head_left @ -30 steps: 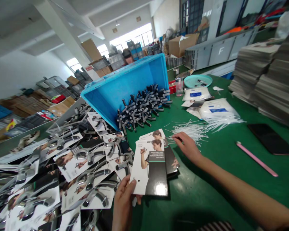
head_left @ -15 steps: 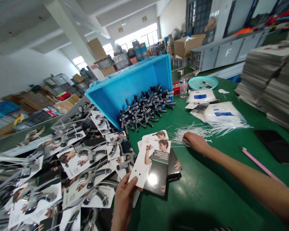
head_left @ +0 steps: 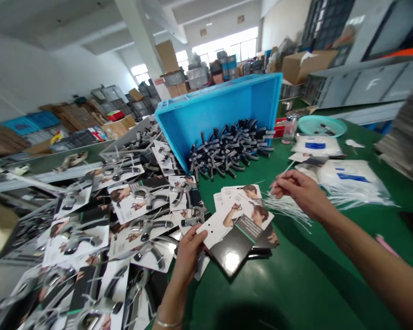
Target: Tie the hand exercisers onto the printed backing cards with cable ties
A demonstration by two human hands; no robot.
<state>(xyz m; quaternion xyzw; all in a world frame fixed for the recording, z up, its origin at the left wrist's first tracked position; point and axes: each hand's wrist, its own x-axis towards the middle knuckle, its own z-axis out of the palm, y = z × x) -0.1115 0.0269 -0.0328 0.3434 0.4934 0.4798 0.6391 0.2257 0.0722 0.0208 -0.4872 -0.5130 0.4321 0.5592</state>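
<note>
My left hand (head_left: 192, 245) pinches the punched corner of a printed backing card (head_left: 237, 236), thumb on top. The card is tilted above a stack of similar cards (head_left: 223, 195) on the green table. My right hand (head_left: 301, 190) is closed on a thin white cable tie (head_left: 287, 168), which points up from the fingertips. Right below that hand lies a loose heap of white cable ties (head_left: 291, 211). To the left of my left hand, several hand grips fastened on cards (head_left: 147, 227) lie in an overlapping pile.
A tipped blue crate (head_left: 223, 103) stands behind the cards, with loose grey and black hand grips (head_left: 229, 151) spilling out. On the right are bags of cable ties (head_left: 351, 176), a turquoise plate (head_left: 333, 120), a glass jar (head_left: 289, 129) and stacked cards (head_left: 404, 133). A person (head_left: 216, 73) is beyond the crate.
My right hand has lifted from the heap with a cable tie. The card in my left hand has turned clockwise. The whole view has shifted, so the scene sits further right.
</note>
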